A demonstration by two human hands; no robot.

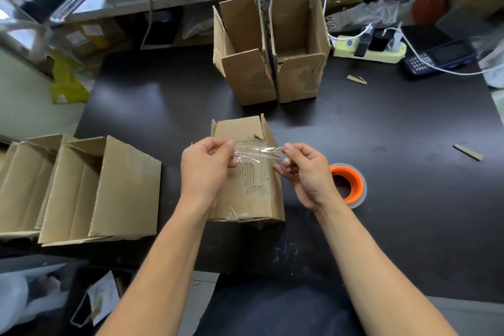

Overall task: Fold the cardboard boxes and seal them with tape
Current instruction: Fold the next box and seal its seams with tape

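The left hand (pixel 203 163) and right hand (pixel 302 172) each pinch one end of a clear tape strip (pixel 257 151), stretched taut between them. The strip's long axis runs left to right, hovering just above the folded cardboard box (pixel 251 191) that lies directly beneath both hands, near the front edge of the dark surface (pixel 381 199). Both hands sit about equally near the box, so a downward press looks like what sealing needs. The orange tape roll (pixel 349 185) lies just right of the right hand. Two open boxes (pixel 272 68) stand toward the far edge; flattened boxes (pixel 81 188) are stacked at the left edge. Shelving stands behind.
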